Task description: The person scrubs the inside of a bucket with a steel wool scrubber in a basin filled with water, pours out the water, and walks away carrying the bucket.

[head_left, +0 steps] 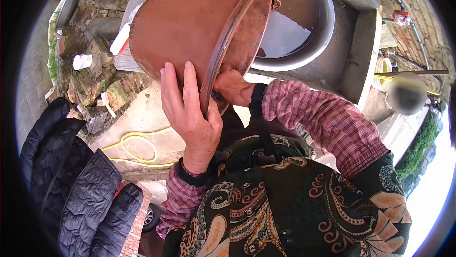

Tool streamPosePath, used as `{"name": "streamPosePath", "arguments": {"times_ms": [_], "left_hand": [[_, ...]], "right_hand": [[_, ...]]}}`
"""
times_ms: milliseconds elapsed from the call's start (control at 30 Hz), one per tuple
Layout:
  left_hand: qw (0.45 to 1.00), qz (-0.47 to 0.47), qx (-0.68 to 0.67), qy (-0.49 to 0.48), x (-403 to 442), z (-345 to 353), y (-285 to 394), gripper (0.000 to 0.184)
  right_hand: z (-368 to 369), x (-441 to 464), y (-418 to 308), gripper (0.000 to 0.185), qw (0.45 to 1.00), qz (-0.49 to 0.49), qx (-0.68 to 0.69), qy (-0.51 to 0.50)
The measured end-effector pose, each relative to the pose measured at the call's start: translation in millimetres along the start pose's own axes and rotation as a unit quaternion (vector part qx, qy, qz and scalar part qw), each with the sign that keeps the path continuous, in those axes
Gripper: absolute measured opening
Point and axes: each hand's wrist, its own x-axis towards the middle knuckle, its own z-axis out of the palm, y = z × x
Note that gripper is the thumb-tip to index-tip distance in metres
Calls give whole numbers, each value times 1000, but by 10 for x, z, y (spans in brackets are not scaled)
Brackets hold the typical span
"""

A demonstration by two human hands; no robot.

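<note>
A reddish-brown bucket [185,29] is tipped on its side, its mouth facing right toward a large metal basin [327,24]. My left hand [192,107] grips the bucket near its lower rim, fingers spread along the outer wall and thumb at the rim. Inside the bucket's mouth is my right hand [233,88], curled low against the inner wall. Its fingertips are mostly hidden, and I cannot make out what it holds, if anything. Brown water [289,0] with a bright reflection fills part of the basin, just behind the bucket's rim.
The basin sits in a concrete trough [358,52]. A yellow hose [137,138] loops over the ground at left, near a brush [107,104], a white cup [82,62] and rough stones [95,86]. A black quilted jacket [85,185] hangs at lower left. Pipes [418,33] run along the right wall.
</note>
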Motion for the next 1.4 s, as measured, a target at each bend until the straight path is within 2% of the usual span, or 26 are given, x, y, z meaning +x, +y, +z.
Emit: {"name": "streamPosePath", "arguments": {"times_ms": [33, 67, 167, 300, 400, 500, 533, 567, 600, 633, 700, 733, 800, 833, 867, 933, 1000, 1067, 1100, 1133, 1167, 1233, 1300, 1367, 1400], "left_hand": [[1000, -1, 7, -3, -2, 12, 3, 58], [1000, 9, 9, 7, 8, 23, -11, 61], [1000, 10, 17, -12, 38, 18, -8, 58], [1000, 17, 25, 4, 36, 0, -5, 63], [999, 20, 26, 8, 22, 6, -20, 63], [1000, 25, 18, 7, 13, 13, -47, 63], [1000, 24, 14, 5, 7, 11, -56, 62], [1000, 23, 11, 4, 11, 16, -60, 62], [1000, 23, 14, 1, 34, 33, -45, 63], [1000, 22, 18, -5, 46, 27, -22, 64], [1000, 19, 16, -11, 42, -16, -10, 65], [1000, 15, 11, -11, 41, -44, -33, 66], [1000, 9, -2, -9, 104, -162, -66, 66], [1000, 1, -14, -1, 174, -215, -90, 64], [1000, 4, -19, 7, 250, -254, -113, 63], [1000, 10, -23, 16, 387, -302, -131, 60], [1000, 15, -25, 12, 461, -323, -113, 58], [999, 51, 4, 7, 471, -305, -62, 60], [998, 66, 20, 6, 469, -288, -49, 60], [996, 80, 25, 11, 467, -270, -43, 58], [996, 81, 24, 7, 478, -270, -33, 58], [996, 85, 20, 6, 554, -287, -6, 58], [995, 98, 30, 2, 642, -347, -16, 56], [994, 101, 23, -25, 720, -455, -3, 55], [993, 106, 30, -30, 759, -498, 12, 54]], "right_hand": [[-18, 31, 62, 25, 1000, -11, -11, -8], [-57, 152, 402, 25, 982, -27, -154, -107], [-95, 688, 1116, 22, 970, -5, -241, -24], [-174, 504, 483, 13, 995, 64, -73, 8], [3, 171, -227, 9, 995, 59, 54, 62], [41, 88, -144, 12, 998, 59, -27, 20], [-2, 117, 147, 13, 990, 64, -108, -68], [-35, 109, 594, 12, 990, 10, -135, -28], [-481, 214, 691, 11, 974, 22, -197, -109], [-280, 252, 1147, 11, 972, 19, -232, -22], [-730, 197, 717, 14, 989, 81, -125, -18], [-683, 154, 684, 15, 991, 125, -52, -6], [-667, 0, 324, 19, 987, 146, 64, 29], [-602, -114, -36, 22, 985, 124, 108, 50], [-444, -196, -304, 23, 988, 55, 121, 81], [-430, -210, -436, 23, 993, 4, 85, 77], [-697, -205, -311, 22, 999, 45, -11, 3], [-598, -199, 428, 20, 981, 80, -159, 77], [-876, -148, 655, 20, 974, 125, -182, -40], [-960, -167, 935, 21, 972, 133, -195, 6], [-1142, -197, 887, 18, 967, 150, -204, 16], [-1089, -233, 839, 22, 966, 201, -161, 19], [-957, -366, 479, 28, 980, 194, -20, 33], [-758, -549, 113, 37, 993, 48, -2, 108], [-722, -576, -40, 37, 997, 63, -12, 51]]}}
